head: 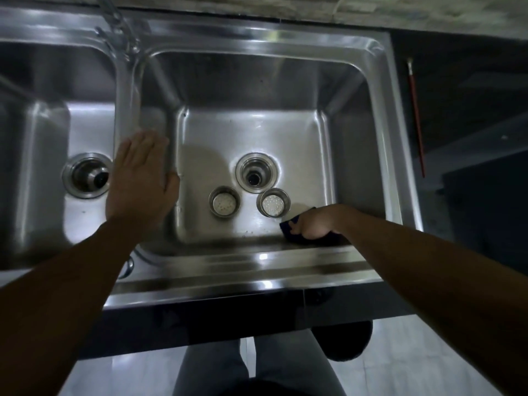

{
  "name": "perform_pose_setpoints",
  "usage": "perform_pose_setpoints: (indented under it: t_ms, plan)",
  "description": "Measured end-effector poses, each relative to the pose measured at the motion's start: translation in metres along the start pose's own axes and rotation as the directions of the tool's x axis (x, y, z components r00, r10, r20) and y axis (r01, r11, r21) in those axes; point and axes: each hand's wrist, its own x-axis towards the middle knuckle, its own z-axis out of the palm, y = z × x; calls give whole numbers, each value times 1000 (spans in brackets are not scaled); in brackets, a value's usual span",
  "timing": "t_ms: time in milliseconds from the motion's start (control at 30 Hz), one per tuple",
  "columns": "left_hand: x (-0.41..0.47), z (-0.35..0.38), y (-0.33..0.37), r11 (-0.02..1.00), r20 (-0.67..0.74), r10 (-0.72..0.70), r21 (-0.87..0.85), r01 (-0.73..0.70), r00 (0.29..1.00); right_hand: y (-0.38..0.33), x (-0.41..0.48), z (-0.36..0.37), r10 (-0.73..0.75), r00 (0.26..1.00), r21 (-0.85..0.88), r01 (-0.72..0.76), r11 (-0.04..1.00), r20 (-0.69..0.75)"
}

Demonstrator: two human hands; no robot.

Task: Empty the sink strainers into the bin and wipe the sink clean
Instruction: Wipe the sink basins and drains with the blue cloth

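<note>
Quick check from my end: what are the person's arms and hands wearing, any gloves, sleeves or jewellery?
Nothing shows on either one. The left hand and right hand have no gloves, and both forearms are bare as far as the picture edge, with no sleeve cuffs in view. No watch, ring or bracelet can be made out, though the light is dim.

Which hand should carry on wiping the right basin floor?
Right. The right hand already grips the dark cloth on the basin floor near the two strainers. The left hand is open, flat over the divider, holding nothing.
</note>
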Motion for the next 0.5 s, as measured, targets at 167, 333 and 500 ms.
perform_pose_setpoints:
  t_ms: [167,333,500]
  plan:
    - [3,10,14,993,40,65,91,-69,997,15,4,4,-142,990,21,142,990,-8]
    - [20,49,95,928,157,373,-48,-370,914,43,14,26,-167,986,-156,164,974,-7]
    - [28,100,147,953,504,298,-108,-283,811,66,21,25,-134,983,-229,103,968,-125]
